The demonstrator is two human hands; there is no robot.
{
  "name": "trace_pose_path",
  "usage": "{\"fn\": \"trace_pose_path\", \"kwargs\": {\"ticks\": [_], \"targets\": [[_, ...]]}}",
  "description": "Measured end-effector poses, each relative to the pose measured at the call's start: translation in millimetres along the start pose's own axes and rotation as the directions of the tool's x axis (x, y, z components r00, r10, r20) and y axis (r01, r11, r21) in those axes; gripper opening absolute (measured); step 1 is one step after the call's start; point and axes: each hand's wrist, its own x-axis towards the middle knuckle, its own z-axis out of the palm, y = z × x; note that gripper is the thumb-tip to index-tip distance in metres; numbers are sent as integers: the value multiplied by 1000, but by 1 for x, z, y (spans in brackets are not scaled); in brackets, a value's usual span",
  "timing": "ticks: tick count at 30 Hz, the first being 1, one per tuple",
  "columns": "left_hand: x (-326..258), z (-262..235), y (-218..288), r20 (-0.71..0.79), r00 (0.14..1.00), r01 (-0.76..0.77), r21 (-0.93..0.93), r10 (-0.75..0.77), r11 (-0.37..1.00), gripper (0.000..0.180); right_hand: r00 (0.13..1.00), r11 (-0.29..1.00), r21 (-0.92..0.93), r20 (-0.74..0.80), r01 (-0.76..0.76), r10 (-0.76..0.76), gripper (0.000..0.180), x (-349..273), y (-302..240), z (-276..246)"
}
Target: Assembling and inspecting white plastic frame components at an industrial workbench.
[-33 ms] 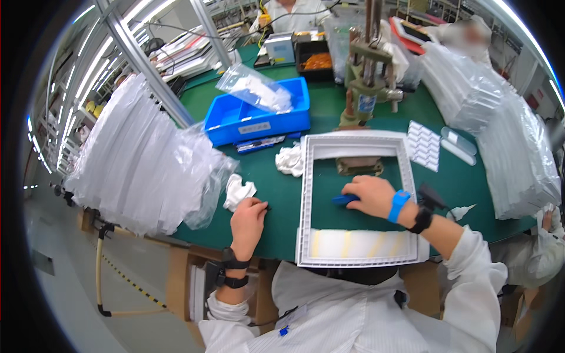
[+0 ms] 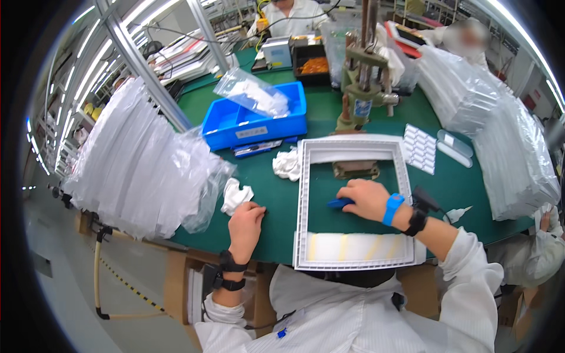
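A white rectangular plastic frame (image 2: 353, 203) lies flat on the green table mat (image 2: 276, 197), right in front of the person, its near edge at the table's front rim. Inside the frame's opening, the right hand (image 2: 366, 199) is curled around a small blue tool (image 2: 339, 204) and presses it to the mat close to the frame's left rail; a blue wristband and a black watch sit on that wrist. The left hand (image 2: 245, 219) rests on the mat left of the frame, fingers loosely folded and holding nothing, just beside a crumpled white cloth (image 2: 235, 195). Another crumpled white cloth (image 2: 288, 164) lies against the frame's far left corner. Beyond it stands a blue plastic bin (image 2: 257, 123) with a clear bag in it. To the left, a big stack of white parts in clear plastic wrap (image 2: 138, 167) overhangs the table edge.
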Motion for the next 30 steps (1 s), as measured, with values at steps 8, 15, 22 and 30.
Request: {"fn": "trace_pose_path", "kwargs": {"ticks": [8, 15, 22, 30], "targets": [[11, -19, -4, 50, 998, 39, -81, -35, 996, 10, 987, 874, 462, 20, -150, 159, 21, 13, -11, -156], [113, -9, 47, 127, 992, 97, -766, 1, 636, 19, 563, 789, 602, -613, -119, 554, 48, 116, 112, -235], [202, 79, 100, 215, 973, 70, -616, 82, 785, 25, 722, 579, 815, -391, -17, 571, 46, 187, 131, -239], [216, 116, 125, 202, 974, 28, -543, 98, 839, 22, 759, 611, 780, -477, 133, 443, 36, 131, 79, -262]]}}
